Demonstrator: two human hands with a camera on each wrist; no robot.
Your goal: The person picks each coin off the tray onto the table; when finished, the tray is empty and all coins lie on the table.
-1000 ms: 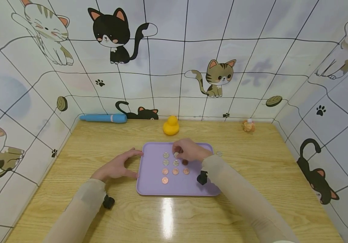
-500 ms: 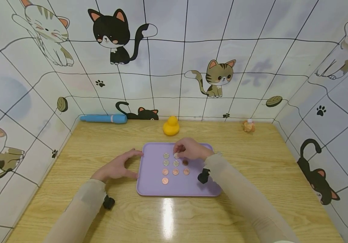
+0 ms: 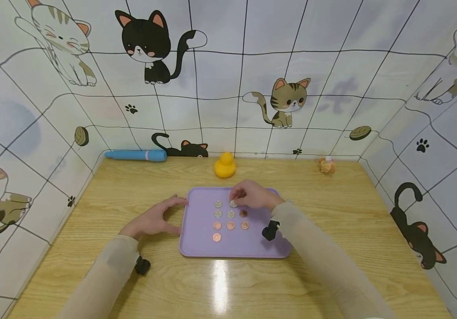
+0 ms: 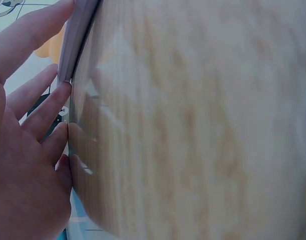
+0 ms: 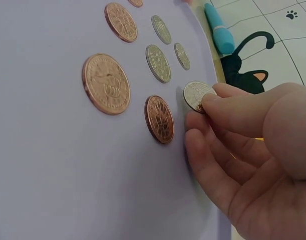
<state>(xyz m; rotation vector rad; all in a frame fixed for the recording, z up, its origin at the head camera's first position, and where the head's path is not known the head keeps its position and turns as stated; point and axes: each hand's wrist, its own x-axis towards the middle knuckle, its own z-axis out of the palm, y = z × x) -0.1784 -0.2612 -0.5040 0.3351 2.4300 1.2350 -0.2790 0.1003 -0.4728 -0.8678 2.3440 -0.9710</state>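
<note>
Between the thumb and fingertips of my right hand (image 3: 254, 195) is a silver coin (image 5: 197, 94), pinched at its edge and slightly tilted close over the purple tray (image 3: 252, 248). Three other silver coins (image 3: 218, 213) lie on the tray to its left. A darker copper coin (image 5: 160, 119) lies just beside my right fingers, and several brighter copper coins (image 3: 230, 225) form rows nearer me. My left hand (image 3: 154, 218) rests at the tray's left edge, thumb and fingers spread, fingertips touching the rim (image 4: 75, 40).
Behind the tray stands a yellow rubber duck (image 3: 224, 166). A blue pen-shaped object (image 3: 136, 155) lies at the back left, and a small orange figure (image 3: 326, 165) sits at the back right. Cat-printed walls (image 3: 220, 110) enclose the wooden table (image 3: 172, 283).
My right hand has shifted slightly right and away from me, and the pinched silver coin with it. A silver coin right of the tray is now hidden by the sleeve. My left hand stays put.
</note>
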